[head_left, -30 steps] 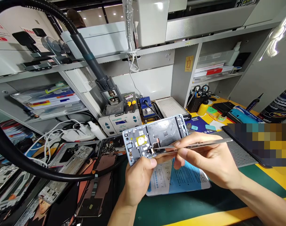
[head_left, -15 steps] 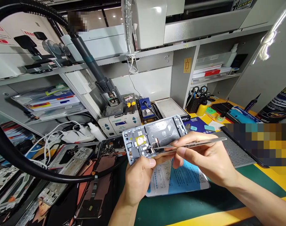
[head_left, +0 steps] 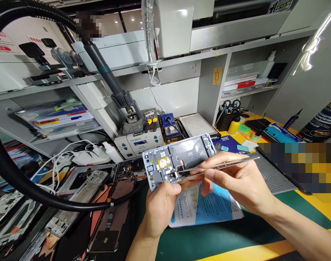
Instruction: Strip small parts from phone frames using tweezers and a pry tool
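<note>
My left hand (head_left: 160, 206) holds a silver-grey phone frame (head_left: 192, 149) up above the bench, open side facing me, thumb on its lower edge. A yellow patch and small parts sit in the frame's left section. My right hand (head_left: 241, 183) pinches metal tweezers (head_left: 222, 165) that lie almost level, with their tips touching a small part near the lower middle of the frame.
A blue-and-white printed sheet (head_left: 209, 204) lies on the green mat (head_left: 214, 235) under my hands. Stripped phone frames (head_left: 81, 188) pile up at left under a thick black hose (head_left: 32, 192). A hot-air station (head_left: 139, 139) stands behind, and a grey perforated pad (head_left: 271, 174) lies at right.
The phone frame and tweezers have stayed nearly still; my view shifted slightly, and the tweezer tips sit at almost the same spot on the frame.
</note>
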`<state>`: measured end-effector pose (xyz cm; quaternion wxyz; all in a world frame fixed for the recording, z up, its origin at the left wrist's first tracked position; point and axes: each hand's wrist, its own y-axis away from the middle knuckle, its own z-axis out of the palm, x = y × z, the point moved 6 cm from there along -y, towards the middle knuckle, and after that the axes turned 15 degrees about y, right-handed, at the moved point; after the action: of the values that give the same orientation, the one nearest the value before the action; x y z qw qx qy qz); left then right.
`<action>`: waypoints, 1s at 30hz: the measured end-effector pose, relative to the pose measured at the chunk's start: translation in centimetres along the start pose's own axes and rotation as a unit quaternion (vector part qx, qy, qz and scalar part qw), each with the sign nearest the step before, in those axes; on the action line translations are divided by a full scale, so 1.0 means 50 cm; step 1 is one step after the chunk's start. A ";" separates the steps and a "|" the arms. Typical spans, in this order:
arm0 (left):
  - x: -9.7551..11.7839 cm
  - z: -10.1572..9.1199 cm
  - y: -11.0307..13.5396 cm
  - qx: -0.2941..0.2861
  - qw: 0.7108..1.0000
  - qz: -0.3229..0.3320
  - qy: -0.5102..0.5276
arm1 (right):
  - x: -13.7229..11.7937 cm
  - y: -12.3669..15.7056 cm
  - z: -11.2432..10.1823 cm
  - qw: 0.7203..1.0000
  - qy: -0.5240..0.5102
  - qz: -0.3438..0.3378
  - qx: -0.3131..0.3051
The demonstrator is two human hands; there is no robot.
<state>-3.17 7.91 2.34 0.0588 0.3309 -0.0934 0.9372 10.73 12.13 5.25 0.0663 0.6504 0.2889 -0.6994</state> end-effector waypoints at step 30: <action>0.005 0.003 -0.001 0.002 1.000 -0.005 -0.015 | 0.002 0.000 -0.006 1.000 -0.011 -0.012 0.012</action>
<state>-3.29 7.96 2.62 0.0614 0.3452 -0.0906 0.9321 10.97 12.28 5.17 0.0532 0.6398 0.2880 -0.7105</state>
